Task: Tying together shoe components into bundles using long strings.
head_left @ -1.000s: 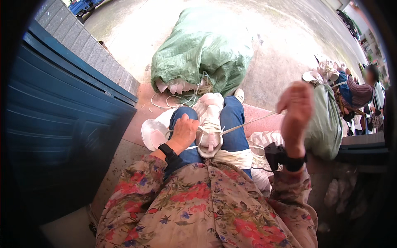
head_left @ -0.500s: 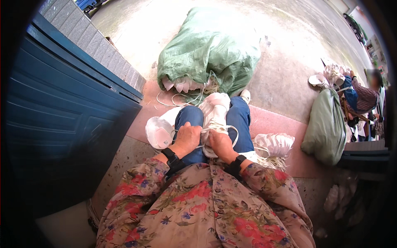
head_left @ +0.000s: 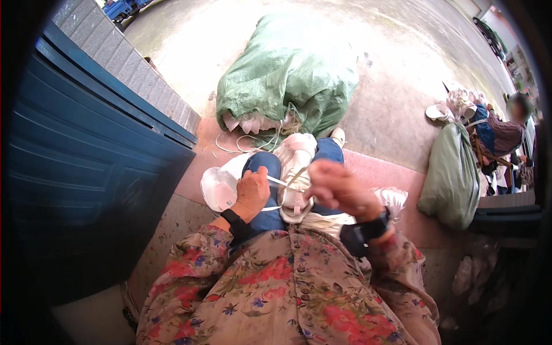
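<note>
A white lace-up shoe (head_left: 297, 172) lies between my knees, its heel end toward me and its tongue and laces facing up. My left hand (head_left: 253, 192) is closed over my left thigh, gripping a white shoelace (head_left: 277, 180) that runs across to the shoe. Raised over the right side of the shoe is my right hand (head_left: 339, 187), blurred by motion, its fingers curled together. A strand of lace leads from the shoe to its fingertips. The end of that strand is hidden by the hand.
A white shoe-shaped piece (head_left: 218, 188) lies left of my knee; white stacked pieces (head_left: 391, 200) lie at the right. Ahead stands a big green sack (head_left: 287, 75). Another sack (head_left: 451, 178) and a seated person (head_left: 506, 132) are at the right. A blue door (head_left: 98, 155) flanks my left.
My right hand has lifted away from the shoe, up and to the right. My left hand has shifted slightly left, still holding lace. The lace loop at the right has gone.
</note>
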The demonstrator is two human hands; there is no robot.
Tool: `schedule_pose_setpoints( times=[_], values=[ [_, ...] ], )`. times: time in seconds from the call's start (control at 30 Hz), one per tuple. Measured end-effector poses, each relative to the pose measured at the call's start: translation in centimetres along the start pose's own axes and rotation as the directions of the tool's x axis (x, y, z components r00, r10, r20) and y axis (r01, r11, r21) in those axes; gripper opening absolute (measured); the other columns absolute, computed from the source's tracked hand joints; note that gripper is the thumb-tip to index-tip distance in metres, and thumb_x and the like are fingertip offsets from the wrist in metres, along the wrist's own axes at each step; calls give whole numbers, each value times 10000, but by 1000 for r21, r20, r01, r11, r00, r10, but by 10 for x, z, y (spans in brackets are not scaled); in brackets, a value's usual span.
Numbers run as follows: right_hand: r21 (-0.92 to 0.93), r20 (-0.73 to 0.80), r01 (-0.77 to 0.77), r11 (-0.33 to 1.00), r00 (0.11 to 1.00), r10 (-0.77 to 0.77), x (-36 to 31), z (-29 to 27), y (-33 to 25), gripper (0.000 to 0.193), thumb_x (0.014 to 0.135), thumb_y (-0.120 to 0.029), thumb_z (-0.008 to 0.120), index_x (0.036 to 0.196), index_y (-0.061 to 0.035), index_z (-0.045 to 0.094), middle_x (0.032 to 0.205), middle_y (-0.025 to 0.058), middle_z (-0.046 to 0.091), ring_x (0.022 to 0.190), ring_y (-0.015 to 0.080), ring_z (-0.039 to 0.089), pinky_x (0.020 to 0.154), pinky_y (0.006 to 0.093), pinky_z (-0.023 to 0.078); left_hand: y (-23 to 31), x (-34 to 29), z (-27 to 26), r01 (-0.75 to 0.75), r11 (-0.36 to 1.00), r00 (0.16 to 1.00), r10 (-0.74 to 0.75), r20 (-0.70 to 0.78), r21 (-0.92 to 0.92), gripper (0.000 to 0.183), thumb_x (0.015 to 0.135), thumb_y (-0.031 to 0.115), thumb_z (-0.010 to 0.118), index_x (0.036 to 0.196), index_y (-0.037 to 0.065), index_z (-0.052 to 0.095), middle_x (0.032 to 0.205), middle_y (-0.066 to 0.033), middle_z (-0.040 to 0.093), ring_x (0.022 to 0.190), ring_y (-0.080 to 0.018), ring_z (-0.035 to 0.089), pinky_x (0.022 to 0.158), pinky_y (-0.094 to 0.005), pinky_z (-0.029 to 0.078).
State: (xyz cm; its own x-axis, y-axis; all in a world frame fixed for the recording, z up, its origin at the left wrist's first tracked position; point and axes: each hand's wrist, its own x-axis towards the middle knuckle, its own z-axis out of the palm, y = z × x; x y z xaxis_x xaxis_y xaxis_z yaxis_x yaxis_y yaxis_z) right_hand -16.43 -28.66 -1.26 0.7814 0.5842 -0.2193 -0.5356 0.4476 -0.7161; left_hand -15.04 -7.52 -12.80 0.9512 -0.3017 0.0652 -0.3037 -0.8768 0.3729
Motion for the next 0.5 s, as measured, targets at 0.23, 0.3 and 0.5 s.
schedule_pose_setpoints(
  times=[0.23, 0.3, 0.5],
  values=[
    [0, 69, 411, 912, 910, -410, -31, 46, -68, 125, 915, -146, 400, 898, -27, 437, 494, 0, 441, 386, 94, 422, 844, 304, 420, 17, 5, -6, 92, 969, 966, -30, 258, -230, 124, 772, 129, 505, 834, 52, 581, 765, -179, 601, 679, -346, 584, 610, -437, 463],
    [-5, 75, 418, 909, 906, -416, -26, 54, -65, 138, 922, -157, 390, 905, -29, 437, 485, 6, 440, 391, 97, 428, 839, 305, 421, 24, 8, -16, 246, 678, 855, 185, 484, -693, 213, 797, 116, 532, 975, 13, 588, 781, -133, 623, 653, -187, 580, 616, -307, 477],
    [4, 193, 500, 866, 849, -492, -11, 58, -65, 133, 918, -172, 407, 968, -55, 446, 520, 24, 477, 422, 110, 466, 866, 306, 400, 66, 15, -55, 321, 529, 681, 448, 579, -786, 443, 825, 131, 558, 1238, 50, 422, 1102, -113, 555, 739, -134, 563, 693, -263, 470]
  ],
)
